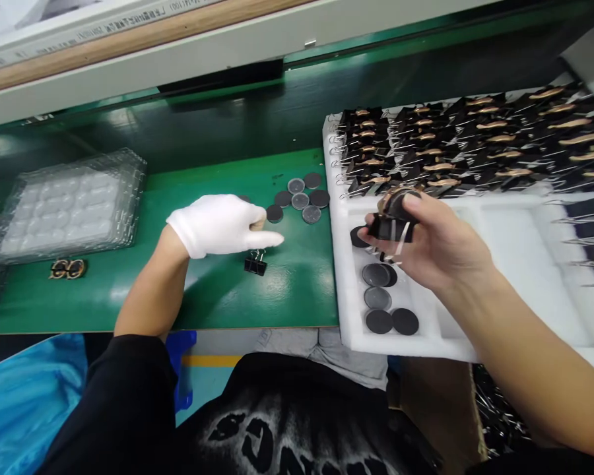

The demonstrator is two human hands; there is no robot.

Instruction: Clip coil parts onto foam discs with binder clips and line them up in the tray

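Observation:
My left hand [222, 225], in a white glove, hovers over the green tabletop with thumb and forefinger apart and nothing visible between them. Just below its fingers stands a black binder clip [255, 265] with silver wire handles. My right hand [435, 241] is bare and closed on another black binder clip [392, 229], blurred by motion. A round black disc and a gold-brown piece show at the top of that clip; how they join is unclear. Loose round discs [300, 200], some dark and some shiny, lie beyond my left hand.
A white foam tray [344, 290] at right holds more discs [404, 321] in its near compartment and rows of binder clips with gold-brown pieces [492, 125] behind. Stacked clear plastic trays [69, 204] sit at left, beside a small gold-and-black piece [68, 268]. A ledge [188, 49] runs along the back.

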